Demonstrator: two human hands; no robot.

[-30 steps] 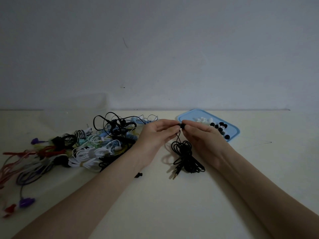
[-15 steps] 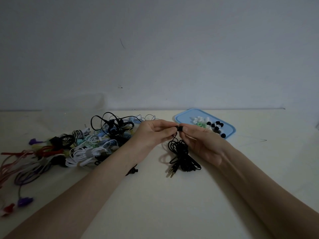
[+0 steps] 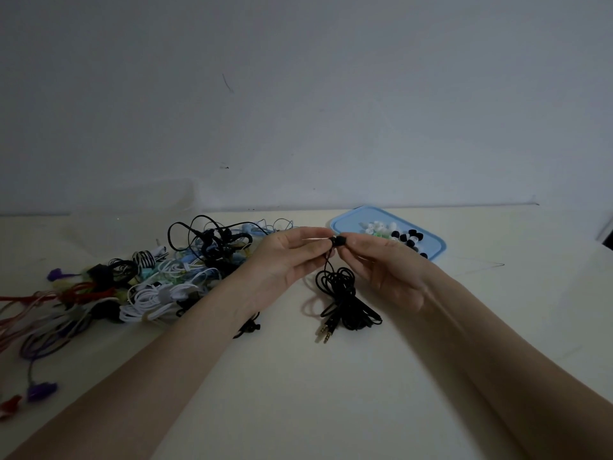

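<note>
Black wired earphone (image 3: pixel 345 295), thin round cord. Its earbud head (image 3: pixel 339 241) sits just above the middle of the frame, lifted off the cream tabletop (image 3: pixel 298 393).

Left hand (image 3: pixel 288 257): thumb and forefinger pinched on the left end of the earbud head, other fingers loosely curled. Right hand (image 3: pixel 384 263): thumb and forefinger pinched on the right end. The fingertips of the two hands nearly meet.

Position: the cord drops straight down the frame from the bud into a loose coil lying on the tabletop below and between the hands. Two gold-tipped jack plugs (image 3: pixel 326 332) stick out at the coil's lower left.

Orientation: the bud's short axis runs roughly left to right across the frame. Which end carries the tip, I cannot tell, since the fingers cover it. The coil's long axis runs from upper left to lower right, and the plugs point to the lower left.

Handling (judgement): very light. The cord is limp, holds no shape and snags readily. The bud is small, hard and smooth, so it could slip from the pinch. Grip the housing itself, not the cord, because a pull there strains the joint.

Nearby: a light blue plastic tray (image 3: pixel 434 247) of white, green and black ear tips (image 3: pixel 403 237) lies right of centre. A heap of mixed coloured earphones (image 3: pixel 159 283) lies at the left.
</note>
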